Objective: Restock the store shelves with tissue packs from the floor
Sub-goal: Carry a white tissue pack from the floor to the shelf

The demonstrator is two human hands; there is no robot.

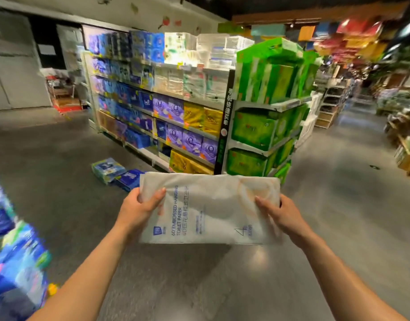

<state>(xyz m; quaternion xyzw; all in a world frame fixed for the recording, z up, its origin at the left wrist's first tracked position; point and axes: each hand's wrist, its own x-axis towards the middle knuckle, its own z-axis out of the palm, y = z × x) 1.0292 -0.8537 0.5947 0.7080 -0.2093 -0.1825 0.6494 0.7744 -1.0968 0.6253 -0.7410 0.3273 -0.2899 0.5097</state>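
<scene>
Closest to me, at the lower left, sits a blurred heap of blue packs. Two bare arms reach forward past it. Between the hands is a white tissue pack with blue print on its wrapper, held up in the air over the grey floor with its broad face turned upward. The left hand grips the pack's left edge, thumb laid across the top and fingers curled underneath. The right hand grips the opposite edge the same way, thumb on top, though it is somewhat smeared by motion.

Just beyond the pack, two more lie on the floor, touching each other: a pale blue pack and a dark blue pack, both near the foot of the shelving unit. Its lower rows carry blue, purple and yellow packs, and the upper rows hold white ones. On the end of the unit, facing the aisle, green packs fill every level.
</scene>
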